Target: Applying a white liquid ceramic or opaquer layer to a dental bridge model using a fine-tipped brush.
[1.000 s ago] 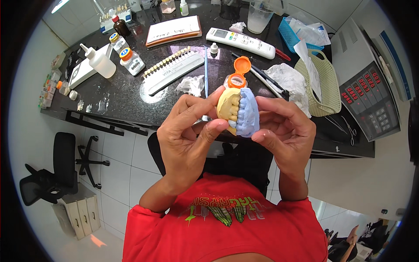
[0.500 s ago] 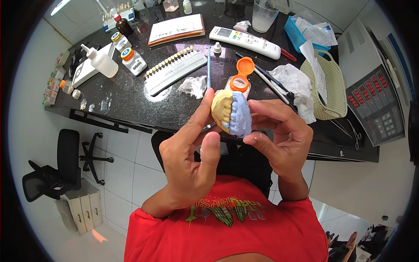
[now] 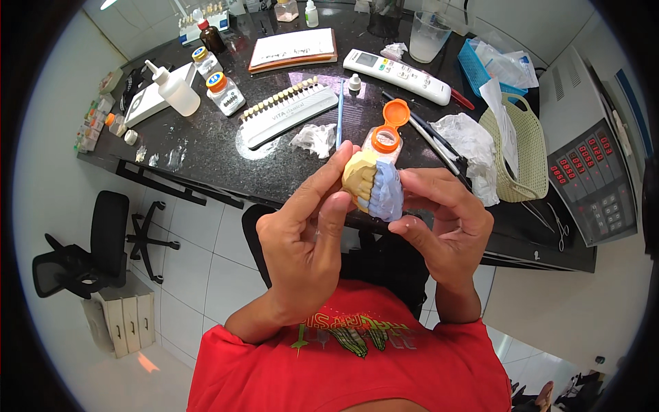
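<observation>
A yellow plaster dental cast (image 3: pixel 357 176) and a blue dental cast (image 3: pixel 387 195) are held together above the table's near edge, their rows of teeth facing each other and touching. My left hand (image 3: pixel 307 226) grips the yellow one from the left, fingertips at its back and thumb lower down. From the right, my right hand (image 3: pixel 447 225) pinches the blue cast between fingers and thumb. Just behind the casts stands a jar with its orange flip lid (image 3: pixel 396 113) raised. A thin blue-handled tool (image 3: pixel 340 117) lies nearby, beside crumpled tissue (image 3: pixel 314 140).
A tooth shade guide (image 3: pixel 292 115), a remote control (image 3: pixel 398 77) and a notepad (image 3: pixel 294 49) lie on the dark table. Bottles and jars (image 3: pixel 225 95) stand at left. Right of my hands are crumpled paper (image 3: pixel 470 147), a woven basket (image 3: pixel 506 180) and a control panel (image 3: pixel 587 168).
The view has shifted a little, so the table things sit farther right and lower. Both hands keep hold of the casts, which have turned slightly.
</observation>
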Available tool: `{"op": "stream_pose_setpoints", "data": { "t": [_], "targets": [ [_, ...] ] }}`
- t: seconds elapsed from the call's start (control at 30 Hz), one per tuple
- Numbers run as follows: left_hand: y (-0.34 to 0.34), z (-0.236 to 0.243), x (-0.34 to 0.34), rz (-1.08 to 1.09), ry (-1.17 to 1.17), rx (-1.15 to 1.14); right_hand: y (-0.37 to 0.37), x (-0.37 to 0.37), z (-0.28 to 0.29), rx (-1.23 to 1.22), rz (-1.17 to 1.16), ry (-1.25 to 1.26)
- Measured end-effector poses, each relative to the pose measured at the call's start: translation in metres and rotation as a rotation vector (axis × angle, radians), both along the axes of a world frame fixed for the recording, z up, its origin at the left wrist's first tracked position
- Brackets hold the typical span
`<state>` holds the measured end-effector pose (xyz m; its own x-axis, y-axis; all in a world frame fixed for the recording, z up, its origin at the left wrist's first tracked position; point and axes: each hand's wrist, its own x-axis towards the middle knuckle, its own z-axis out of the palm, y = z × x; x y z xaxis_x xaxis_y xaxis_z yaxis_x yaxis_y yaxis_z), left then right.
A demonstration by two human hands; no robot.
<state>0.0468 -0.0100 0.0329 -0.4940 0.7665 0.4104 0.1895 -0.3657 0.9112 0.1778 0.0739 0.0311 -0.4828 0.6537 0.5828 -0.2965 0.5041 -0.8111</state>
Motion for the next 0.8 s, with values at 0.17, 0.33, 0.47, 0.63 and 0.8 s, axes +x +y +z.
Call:
{"op": "stream_pose_setpoints", "data": {
  "t": [0.17,0.33,0.47,0.63,0.8],
  "targets": [
    [-0.003,0.006,-0.002,-0.001,-0.122,-0.074,-0.001,0.000,-0.001,-0.024,0.018,-0.018],
    [-0.003,0.008,-0.006,-0.077,-0.214,-0.069,-0.001,0.002,-0.003,-0.055,0.037,0.009],
    [-0.005,0.007,-0.006,-0.076,-0.235,-0.047,-0.002,0.001,-0.007,-0.038,0.049,0.055],
    [-0.003,0.005,-0.005,-0.080,-0.230,-0.042,-0.003,0.001,-0.007,-0.097,0.053,0.044],
    [-0.004,-0.003,-0.004,-0.016,-0.129,-0.061,-0.004,0.000,-0.008,-0.070,0.024,0.019]
  ]
}}
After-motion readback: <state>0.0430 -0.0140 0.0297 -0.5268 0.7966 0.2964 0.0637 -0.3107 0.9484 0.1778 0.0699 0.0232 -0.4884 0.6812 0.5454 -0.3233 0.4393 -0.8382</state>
